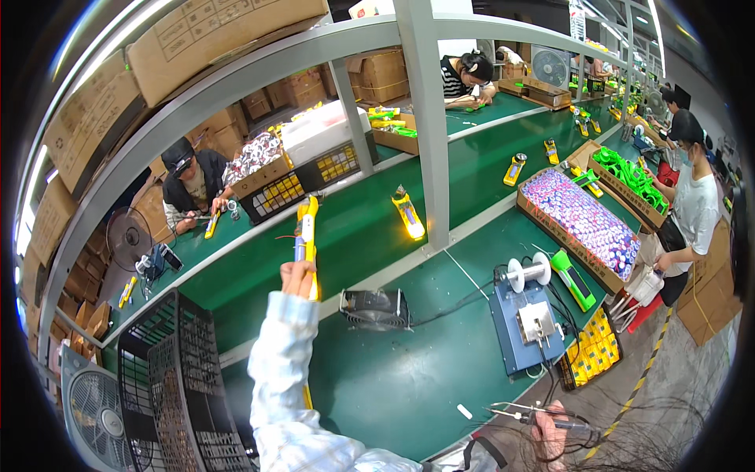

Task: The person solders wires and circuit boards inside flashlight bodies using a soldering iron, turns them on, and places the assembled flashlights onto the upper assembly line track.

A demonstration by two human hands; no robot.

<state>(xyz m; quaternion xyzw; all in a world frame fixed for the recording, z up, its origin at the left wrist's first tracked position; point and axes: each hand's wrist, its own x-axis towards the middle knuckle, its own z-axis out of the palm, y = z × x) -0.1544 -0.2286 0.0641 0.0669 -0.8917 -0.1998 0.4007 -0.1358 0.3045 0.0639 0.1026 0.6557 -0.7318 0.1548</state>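
My left hand [297, 277] reaches out over the green belt, its fingers closed round a yellow flashlight housing [310, 220] with a bluish cylinder and a thin red wire at its side. Beside my left sleeve, a strip of another yellow piece [307, 396] shows; the rest is hidden. At the bottom right, my right hand [550, 431] grips a soldering iron [578, 425] with a dark handle, its metal end pointing left. A small white piece [464, 411] lies near that end. On the belt, a yellow flashlight [408, 215] is glowing.
A blue solder-feeding device [515, 334] with a white spool stands right, beside a green flashlight [572, 279]. A small black fan [376, 309] sits mid-table. Black crates [177, 377] stand left. A grey post [425, 118] rises ahead. Co-workers sit across the belt and at right.
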